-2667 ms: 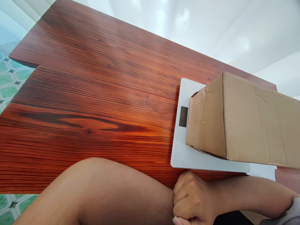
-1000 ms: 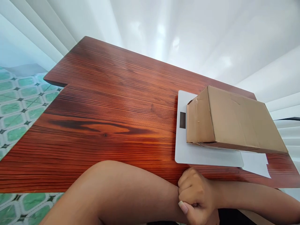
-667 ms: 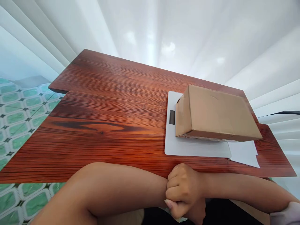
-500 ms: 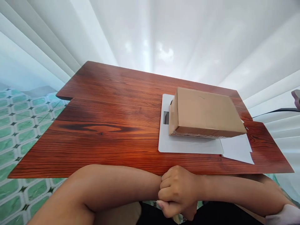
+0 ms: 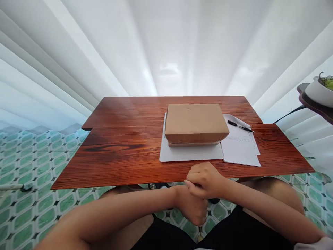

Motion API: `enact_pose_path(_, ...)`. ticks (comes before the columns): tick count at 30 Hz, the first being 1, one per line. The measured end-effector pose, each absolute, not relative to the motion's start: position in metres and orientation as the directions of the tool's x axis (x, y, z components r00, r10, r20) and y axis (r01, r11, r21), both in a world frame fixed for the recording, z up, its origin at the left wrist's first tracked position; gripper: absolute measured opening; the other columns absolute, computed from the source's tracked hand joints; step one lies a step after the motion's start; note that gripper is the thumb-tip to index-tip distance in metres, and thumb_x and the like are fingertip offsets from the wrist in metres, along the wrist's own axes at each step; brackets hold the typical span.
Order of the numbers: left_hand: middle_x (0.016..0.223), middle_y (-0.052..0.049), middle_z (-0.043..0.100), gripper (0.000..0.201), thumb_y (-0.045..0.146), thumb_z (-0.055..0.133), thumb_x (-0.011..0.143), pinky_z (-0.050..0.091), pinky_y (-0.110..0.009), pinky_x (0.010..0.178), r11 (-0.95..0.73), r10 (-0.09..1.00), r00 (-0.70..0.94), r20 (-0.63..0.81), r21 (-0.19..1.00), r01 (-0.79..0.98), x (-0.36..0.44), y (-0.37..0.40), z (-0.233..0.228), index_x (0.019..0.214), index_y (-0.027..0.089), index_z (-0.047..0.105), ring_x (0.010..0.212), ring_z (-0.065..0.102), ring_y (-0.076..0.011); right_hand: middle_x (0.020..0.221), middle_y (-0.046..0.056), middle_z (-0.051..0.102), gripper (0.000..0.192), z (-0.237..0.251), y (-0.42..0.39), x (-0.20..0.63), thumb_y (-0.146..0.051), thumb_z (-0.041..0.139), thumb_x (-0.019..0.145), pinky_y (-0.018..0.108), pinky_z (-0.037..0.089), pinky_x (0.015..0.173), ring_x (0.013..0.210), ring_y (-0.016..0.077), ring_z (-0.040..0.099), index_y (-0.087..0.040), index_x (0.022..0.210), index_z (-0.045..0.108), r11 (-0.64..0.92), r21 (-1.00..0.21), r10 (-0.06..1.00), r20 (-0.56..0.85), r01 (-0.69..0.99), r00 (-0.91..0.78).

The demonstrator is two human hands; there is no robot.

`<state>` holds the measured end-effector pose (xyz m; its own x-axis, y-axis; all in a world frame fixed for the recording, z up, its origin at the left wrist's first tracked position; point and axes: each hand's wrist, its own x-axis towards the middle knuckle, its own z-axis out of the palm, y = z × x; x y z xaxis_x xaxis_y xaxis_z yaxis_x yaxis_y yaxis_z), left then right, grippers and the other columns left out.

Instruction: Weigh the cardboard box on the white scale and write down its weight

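My right hand (image 5: 205,180) is curled closed just off the table's front edge, lying over the wrist and thumb side of my left hand. Below it, my left hand (image 5: 194,208) hangs in a loose fist above the floor, its fingers partly hidden. No object shows in either hand. Nearest to them on the table is a closed brown cardboard box (image 5: 196,119), lying flat on a thin white panel (image 5: 191,153). White paper sheets (image 5: 240,151) with handwriting lie to the right of the box, with a black pen (image 5: 240,126) across them.
The reddish-brown wooden table (image 5: 117,156) has stepped side edges. White curtains (image 5: 166,45) hang behind and around it. At the far right, a white bowl (image 5: 321,91) stands on a dark shelf (image 5: 314,106). Green-and-white tiles (image 5: 59,170) cover the floor.
The view has levelled and shifted, bringing the pen and bowl into sight. My hands have come slightly apart: the left fist now shows lower, beneath the right hand. The box stays on the panel.
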<state>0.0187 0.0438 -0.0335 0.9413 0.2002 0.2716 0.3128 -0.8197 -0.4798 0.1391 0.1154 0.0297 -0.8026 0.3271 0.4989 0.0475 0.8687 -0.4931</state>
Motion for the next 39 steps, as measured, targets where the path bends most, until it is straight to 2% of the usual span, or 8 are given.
enact_pose_path(2, 0.06, 0.001, 0.027, 0.05, 0.039, 0.072, 0.082, 0.034, -0.026, 0.052, -0.879, -0.028, 0.946, 0.322, -0.459, 0.13, 0.021, 0.054, -0.019, 0.064, 0.018, 0.03, 0.056, 0.034, -0.0128, 0.052, -0.004, 0.04, 0.037, 0.032, 0.12, 0.146, -0.018, 0.038, 0.096, 0.027, 0.026, 0.055, 0.05, 0.0111, 0.033, -0.02, 0.06, 0.034, 0.86, -0.505, 0.383, 0.54, 0.075, -0.749)
enact_pose_path(4, 0.059, 0.001, 0.027, 0.041, 0.027, 0.068, 0.075, 0.03, -0.028, 0.049, -0.907, -0.086, 0.906, 0.415, -0.41, 0.101, 0.02, 0.063, 0.001, 0.06, 0.019, 0.03, 0.054, 0.031, -0.013, 0.053, -0.004, 0.037, 0.036, 0.034, 0.126, 0.155, -0.017, 0.04, 0.096, 0.029, 0.025, 0.055, 0.051, 0.0118, 0.032, -0.021, 0.061, 0.032, 0.862, -0.494, 0.435, 0.599, 0.117, -0.672)
enact_pose_path(8, 0.061, 0.002, 0.033, 0.028, 0.023, 0.059, 0.083, 0.023, -0.03, 0.045, -0.895, 0.052, 0.809, 0.585, -0.331, 0.297, 0.01, 0.081, 0.047, 0.062, 0.021, 0.041, 0.051, 0.032, -0.0126, 0.056, -0.004, 0.036, 0.036, 0.041, 0.144, 0.176, -0.014, 0.039, 0.099, 0.031, 0.025, 0.055, 0.054, 0.0137, 0.032, -0.022, 0.064, 0.032, 0.894, -0.401, 0.445, 0.744, 0.199, -0.499)
enact_pose_path(14, 0.062, 0.001, 0.053, 0.015, 0.011, 0.046, 0.086, 0.04, -0.03, 0.057, -0.691, 0.291, 0.364, 0.885, -0.068, 0.719, -0.027, 0.105, 0.081, 0.076, 0.021, 0.045, 0.058, 0.045, -0.0145, 0.062, -0.001, 0.05, 0.036, 0.047, 0.17, 0.207, -0.022, 0.037, 0.109, 0.031, 0.029, 0.056, 0.06, 0.0175, 0.039, -0.022, 0.075, 0.047, 0.967, 0.037, 0.102, 0.851, 0.252, -0.515)
enact_pose_path(21, 0.116, -0.009, 0.066, 0.025, 0.029, 0.047, 0.1, 0.044, -0.044, 0.099, -0.448, 0.415, -0.232, 0.88, 0.42, 0.789, -0.058, 0.118, 0.055, 0.118, 0.022, 0.063, 0.112, 0.058, -0.0254, 0.11, 0.01, 0.061, 0.018, 0.04, 0.176, 0.208, -0.022, 0.05, 0.101, 0.04, 0.047, 0.091, 0.105, 0.0256, 0.057, -0.02, 0.119, 0.056, 0.794, -0.427, 0.519, 0.847, 0.432, -0.117)
enact_pose_path(27, 0.158, -0.008, 0.042, 0.051, 0.039, 0.047, 0.103, 0.032, -0.034, 0.122, -0.352, 0.752, -0.46, 0.472, 0.878, 0.326, -0.054, 0.122, 0.043, 0.152, 0.026, 0.042, 0.149, 0.037, -0.0207, 0.153, 0.011, 0.047, 0.049, 0.027, 0.188, 0.202, -0.052, 0.042, 0.105, 0.052, 0.04, 0.115, 0.143, 0.0308, 0.043, -0.026, 0.147, 0.045, 0.388, -0.903, 0.917, 0.399, 0.186, 0.019)
enact_pose_path(32, 0.167, -0.007, 0.028, 0.067, 0.045, 0.048, 0.102, 0.026, -0.034, 0.127, -0.148, 0.869, -0.46, 0.183, 0.983, 0.113, -0.05, 0.125, 0.039, 0.161, 0.021, 0.029, 0.155, 0.026, -0.0205, 0.164, 0.009, 0.036, 0.066, 0.016, 0.193, 0.195, -0.064, 0.042, 0.102, 0.052, 0.022, 0.129, 0.153, 0.0295, 0.03, -0.027, 0.156, 0.037, 0.19, -0.977, 0.981, 0.185, 0.097, -0.062)
enact_pose_path(39, 0.168, -0.004, 0.026, 0.071, 0.056, 0.049, 0.101, 0.024, -0.037, 0.129, -0.055, 0.889, -0.446, 0.103, 0.991, 0.118, -0.049, 0.128, 0.037, 0.161, 0.025, 0.029, 0.157, 0.021, -0.0227, 0.165, 0.004, 0.034, 0.067, 0.01, 0.189, 0.189, -0.07, 0.028, 0.105, 0.049, 0.013, 0.131, 0.155, 0.0251, 0.025, -0.031, 0.158, 0.037, 0.25, -0.946, 0.963, 0.222, 0.205, -0.15)
